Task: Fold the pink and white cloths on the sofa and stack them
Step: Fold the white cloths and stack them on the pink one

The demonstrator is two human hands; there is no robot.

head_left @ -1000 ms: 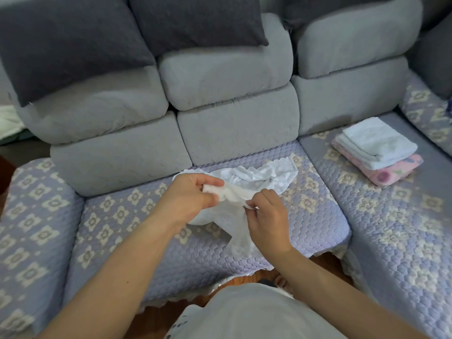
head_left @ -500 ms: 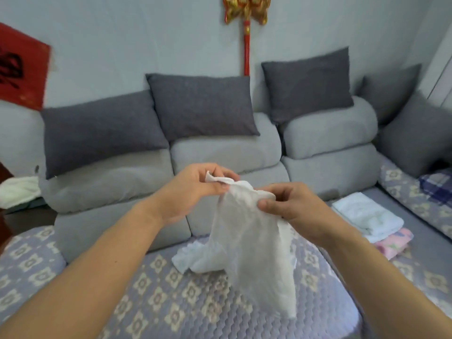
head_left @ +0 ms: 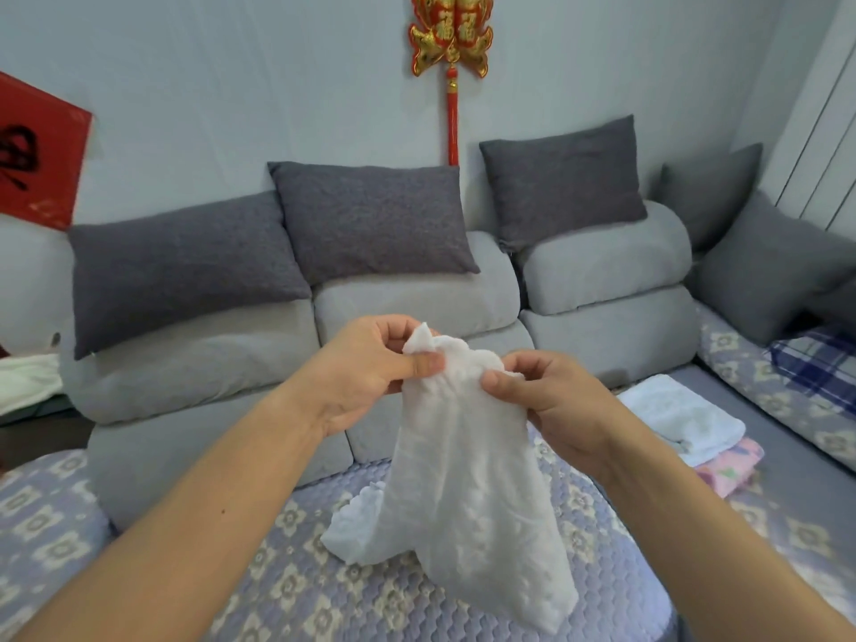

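A white cloth (head_left: 468, 484) of soft, slightly bumpy terry-like fabric is held up in front of the sofa (head_left: 417, 298). Its top edge is pinched by the left hand (head_left: 370, 368) between the thumb and curled fingers, and a small pointed corner sticks up above that thumb. The same edge is pinched just beside it by the right hand (head_left: 551, 400), so the two hands are close together but not touching. The cloth hangs down in long loose folds and becomes wider toward the bottom; its lower left part is seen resting on the quilted seat cover (head_left: 287, 590), which is lilac with pale flower shapes. To the right, on the seat, a folded white cloth (head_left: 681, 419) is laid on top of a folded pink cloth (head_left: 732, 470) with a printed pattern. Dark grey rectangular cushions (head_left: 370, 220) of coarse weave are leaned on the rounded light grey backrests.
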